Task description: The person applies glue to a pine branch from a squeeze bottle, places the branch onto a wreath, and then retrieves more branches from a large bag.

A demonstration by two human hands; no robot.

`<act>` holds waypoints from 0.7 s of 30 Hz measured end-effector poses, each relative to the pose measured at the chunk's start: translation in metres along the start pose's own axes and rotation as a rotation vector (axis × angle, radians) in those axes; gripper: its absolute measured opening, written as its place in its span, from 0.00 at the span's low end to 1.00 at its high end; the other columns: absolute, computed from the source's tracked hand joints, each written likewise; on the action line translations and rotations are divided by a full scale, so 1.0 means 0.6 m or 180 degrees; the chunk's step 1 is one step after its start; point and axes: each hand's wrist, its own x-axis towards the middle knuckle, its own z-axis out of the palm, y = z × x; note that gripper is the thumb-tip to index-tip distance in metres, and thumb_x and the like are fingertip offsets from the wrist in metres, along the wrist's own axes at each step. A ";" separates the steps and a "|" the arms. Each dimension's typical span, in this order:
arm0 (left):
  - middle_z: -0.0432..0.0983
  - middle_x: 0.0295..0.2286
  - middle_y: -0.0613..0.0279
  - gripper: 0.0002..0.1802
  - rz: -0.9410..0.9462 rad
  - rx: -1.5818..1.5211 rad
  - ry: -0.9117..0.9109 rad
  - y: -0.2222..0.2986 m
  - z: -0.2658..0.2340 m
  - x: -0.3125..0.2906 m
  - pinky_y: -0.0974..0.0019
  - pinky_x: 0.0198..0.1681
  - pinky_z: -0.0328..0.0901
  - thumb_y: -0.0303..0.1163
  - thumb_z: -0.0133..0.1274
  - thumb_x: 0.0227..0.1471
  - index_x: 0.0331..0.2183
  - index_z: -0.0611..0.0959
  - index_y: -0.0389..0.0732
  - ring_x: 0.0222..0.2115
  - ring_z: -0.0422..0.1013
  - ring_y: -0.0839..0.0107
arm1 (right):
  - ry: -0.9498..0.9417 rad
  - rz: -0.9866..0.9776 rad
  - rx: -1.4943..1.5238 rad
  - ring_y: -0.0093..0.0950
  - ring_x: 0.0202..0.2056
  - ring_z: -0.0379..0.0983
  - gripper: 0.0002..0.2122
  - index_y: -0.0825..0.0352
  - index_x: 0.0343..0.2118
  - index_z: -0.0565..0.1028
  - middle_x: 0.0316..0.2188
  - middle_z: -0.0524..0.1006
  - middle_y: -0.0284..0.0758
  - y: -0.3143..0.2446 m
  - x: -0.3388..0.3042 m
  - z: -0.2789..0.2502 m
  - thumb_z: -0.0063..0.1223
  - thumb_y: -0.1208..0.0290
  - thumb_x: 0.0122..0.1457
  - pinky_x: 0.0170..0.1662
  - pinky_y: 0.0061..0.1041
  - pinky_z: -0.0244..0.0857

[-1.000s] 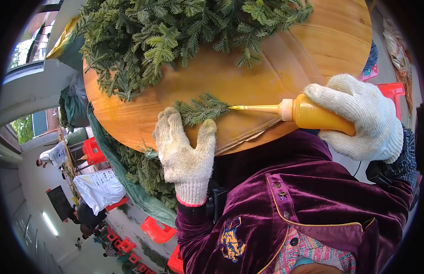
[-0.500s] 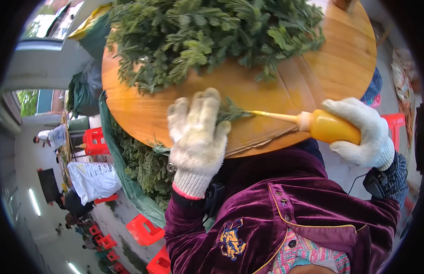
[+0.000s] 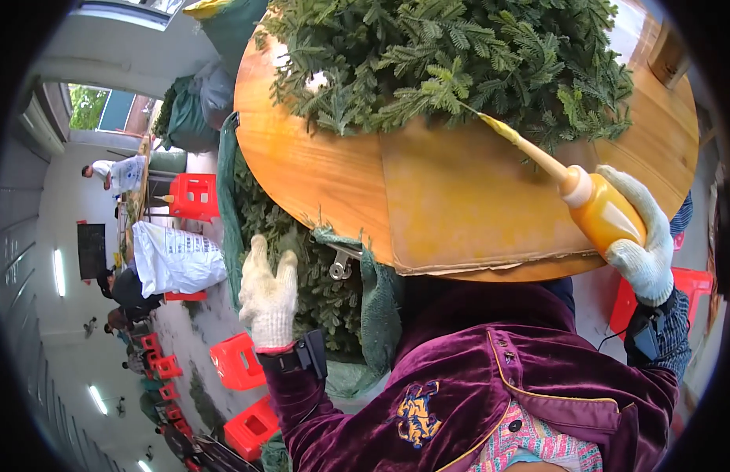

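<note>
A yellow squeeze bottle [image 3: 605, 208] with a long, tapering nozzle is gripped in my white-gloved right hand [image 3: 646, 244]. Its tip points up and left, close to the front of a big heap of green fir sprigs [image 3: 459, 59] on the round wooden table [image 3: 302, 169]. My left hand [image 3: 270, 303], in a worn white glove, hovers over the green sack [image 3: 229, 204] of fir branches [image 3: 329, 295] beside the table. Its fingers are spread and nothing shows in them. A yellow-stained cardboard sheet [image 3: 475, 197] lies flat on the table in front of the heap.
Red plastic stools [image 3: 193, 197] stand on the floor to the left, and another red stool [image 3: 680, 287] is at the right. A white woven bag [image 3: 176, 259] and several people are farther left. A wooden container [image 3: 669, 55] sits at the table's far right.
My left hand has left the cardboard and moved left over the sack. The small sprig beside it is gone from the cardboard. The bottle's nozzle has swung upward toward the heap.
</note>
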 end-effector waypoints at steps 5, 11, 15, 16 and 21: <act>0.75 0.55 0.48 0.35 0.0252 -0.1289 0.0036 -0.016 0.021 0.078 0.56 0.59 0.66 0.34 0.64 0.53 0.61 0.74 0.42 0.56 0.71 0.52 | -0.0045 0.0176 0.0315 0.32 0.60 0.68 0.48 0.75 0.62 0.66 0.60 0.71 0.42 0.017 0.006 0.018 0.73 0.44 0.44 0.65 0.32 0.58; 0.76 0.52 0.51 0.38 0.2025 -0.0358 0.0466 0.178 0.013 0.158 0.56 0.58 0.66 0.28 0.71 0.43 0.58 0.78 0.43 0.53 0.73 0.52 | 0.0040 0.0123 0.0440 0.32 0.60 0.69 0.48 0.74 0.62 0.67 0.59 0.72 0.41 0.010 -0.002 0.027 0.73 0.44 0.44 0.65 0.32 0.59; 0.79 0.48 0.53 0.32 0.2753 -0.0565 0.1370 0.186 0.046 0.185 0.54 0.56 0.67 0.23 0.68 0.46 0.55 0.81 0.43 0.51 0.74 0.56 | -0.0060 -0.0172 0.0529 0.31 0.58 0.71 0.42 0.74 0.62 0.67 0.60 0.72 0.42 0.017 -0.002 0.022 0.73 0.56 0.48 0.64 0.31 0.61; 0.79 0.48 0.53 0.32 0.2765 -0.0571 0.1361 0.178 0.052 0.187 0.54 0.56 0.67 0.23 0.68 0.46 0.55 0.81 0.43 0.51 0.74 0.56 | -0.0047 -0.0163 0.0532 0.31 0.58 0.71 0.42 0.74 0.62 0.67 0.60 0.72 0.42 0.018 -0.004 0.022 0.73 0.56 0.48 0.64 0.31 0.61; 0.79 0.48 0.54 0.25 0.2026 -0.2525 0.1279 0.133 0.044 0.159 0.53 0.54 0.69 0.16 0.64 0.48 0.50 0.84 0.39 0.50 0.75 0.58 | 0.0045 -0.0062 0.0603 0.31 0.59 0.71 0.44 0.74 0.62 0.67 0.59 0.72 0.42 0.020 -0.001 0.022 0.72 0.51 0.46 0.64 0.32 0.61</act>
